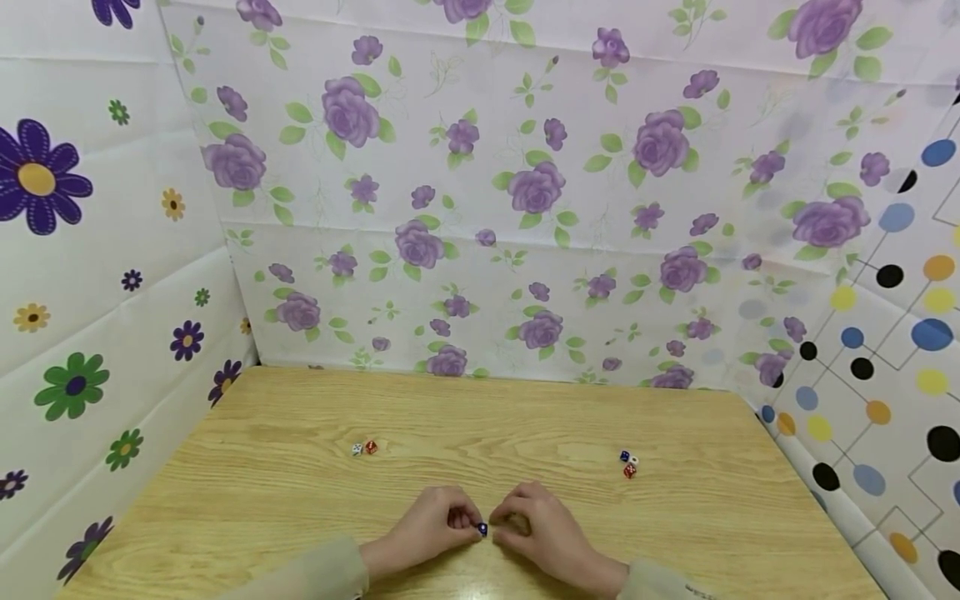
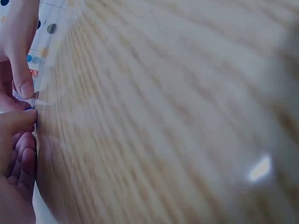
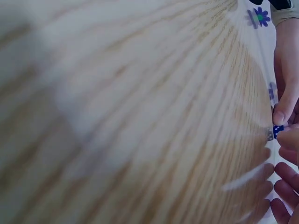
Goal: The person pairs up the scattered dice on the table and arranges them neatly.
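Note:
A small dark blue die (image 1: 482,528) with white pips is on the wooden table (image 1: 300,500), low in the middle of the head view. My left hand (image 1: 431,525) pinches it between thumb and fingertips. Just right of the die is my right hand (image 1: 547,533), its fingers bent and the thumb apart from the index finger, with a narrow gap to the die in the head view. Seen from the right wrist, the blue die (image 3: 278,131) shows between the left thumb (image 3: 279,116) and the nearer right hand. Fingers hide most of it in the left wrist view.
Farther back on the left, a white die (image 1: 357,449) and a red die (image 1: 371,447) lie side by side. Toward the right are a blue die (image 1: 625,456), a white die (image 1: 634,460) and a red die (image 1: 630,472) in a cluster. Patterned sheets (image 1: 480,292) border the table.

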`<state>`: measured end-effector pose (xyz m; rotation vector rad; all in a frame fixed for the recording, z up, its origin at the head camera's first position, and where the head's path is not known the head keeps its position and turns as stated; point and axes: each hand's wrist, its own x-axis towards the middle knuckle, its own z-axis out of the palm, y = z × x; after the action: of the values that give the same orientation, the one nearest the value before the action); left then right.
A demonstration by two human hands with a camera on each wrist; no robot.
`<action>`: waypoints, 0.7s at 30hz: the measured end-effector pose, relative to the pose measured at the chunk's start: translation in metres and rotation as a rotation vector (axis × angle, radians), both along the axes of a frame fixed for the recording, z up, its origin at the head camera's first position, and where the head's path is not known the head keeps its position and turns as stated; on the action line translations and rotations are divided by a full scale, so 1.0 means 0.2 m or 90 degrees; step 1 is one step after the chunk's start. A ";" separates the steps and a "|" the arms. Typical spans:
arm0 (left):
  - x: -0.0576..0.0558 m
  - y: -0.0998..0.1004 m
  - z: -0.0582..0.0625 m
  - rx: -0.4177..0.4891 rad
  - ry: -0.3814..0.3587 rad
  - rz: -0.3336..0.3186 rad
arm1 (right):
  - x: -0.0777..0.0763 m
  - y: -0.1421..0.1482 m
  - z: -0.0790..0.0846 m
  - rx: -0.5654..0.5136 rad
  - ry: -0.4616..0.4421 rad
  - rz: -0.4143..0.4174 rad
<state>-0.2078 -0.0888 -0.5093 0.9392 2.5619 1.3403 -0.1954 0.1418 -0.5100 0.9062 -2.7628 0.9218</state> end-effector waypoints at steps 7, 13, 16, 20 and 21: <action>0.01 0.02 0.00 0.005 -0.002 0.006 | -0.01 0.00 -0.01 0.017 0.018 -0.004; 0.01 0.04 0.00 -0.001 -0.009 0.009 | 0.00 0.00 -0.02 0.017 0.038 -0.001; 0.01 0.04 0.00 -0.002 -0.011 0.008 | 0.00 -0.01 -0.02 0.016 0.039 -0.002; 0.02 0.04 0.00 -0.003 -0.015 0.007 | 0.00 -0.01 -0.03 0.011 0.045 -0.002; 0.02 0.04 0.00 -0.002 -0.014 0.007 | 0.00 -0.01 -0.03 0.008 0.046 -0.002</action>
<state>-0.2046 -0.0801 -0.5087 0.9070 2.5560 1.3412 -0.1956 0.1399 -0.5155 0.9180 -2.7118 0.8542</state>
